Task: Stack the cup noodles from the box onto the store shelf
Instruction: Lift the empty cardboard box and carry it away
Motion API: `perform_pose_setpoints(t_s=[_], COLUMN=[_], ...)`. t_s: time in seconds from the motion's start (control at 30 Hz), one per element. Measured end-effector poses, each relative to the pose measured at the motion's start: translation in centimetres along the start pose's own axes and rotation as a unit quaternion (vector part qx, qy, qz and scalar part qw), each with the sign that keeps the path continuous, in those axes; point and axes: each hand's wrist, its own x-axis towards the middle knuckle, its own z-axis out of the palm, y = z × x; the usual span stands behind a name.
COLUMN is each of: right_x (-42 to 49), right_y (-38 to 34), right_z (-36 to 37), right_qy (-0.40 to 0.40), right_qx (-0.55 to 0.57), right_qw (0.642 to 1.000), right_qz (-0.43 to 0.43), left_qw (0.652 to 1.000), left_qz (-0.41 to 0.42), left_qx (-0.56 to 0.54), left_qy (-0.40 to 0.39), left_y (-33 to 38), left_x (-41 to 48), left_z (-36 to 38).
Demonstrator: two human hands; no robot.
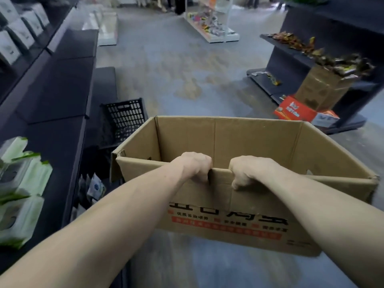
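- left grip (195,167) and right grip (247,171): both clamped over the near rim of the box (239,142), close together at mid-wall; the box looks lifted off the floor.
- Cup noodles: none visible. The near wall hides the box bottom, so I can't tell if any are left.
- Box long axis runs left-right. The store shelf (56,90) lies left of the box, so the left grip is nearer.
- Left of box, on the shelf: green-white packs (22,179).
- Just past the box's left corner: black crate (124,119), a likely obstruction.
- Beyond the box, right: red carton (295,110), well apart.
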Motion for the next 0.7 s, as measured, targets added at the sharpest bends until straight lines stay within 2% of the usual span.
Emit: perform_pose_setpoints(t_s=[0.3, 0.5, 0.7], right_x=[10.6, 18.4, 25.9], right_y=[-2.0, -1.5, 0.3], right_z=[-5.6, -6.9, -4.6], right_qy=[-0.019, -0.014, 0.005], right_qx=[-0.121, -0.199, -0.245], right_qw=[0.984, 0.949, 0.919], right_qz=[-0.130, -0.245, -0.308], left_qw=[0.985, 0.950, 0.907], left_qz=[-0.126, -0.245, -0.346], left_qx=[-0.110, -0.189, -0.236], left_qy=[-0.035, -0.039, -0.040], left_y=[-6.3, -7.3, -6.1], left_x=[4.3, 8.7, 15.7], left_z=[-0.2, 1.1, 5.4])
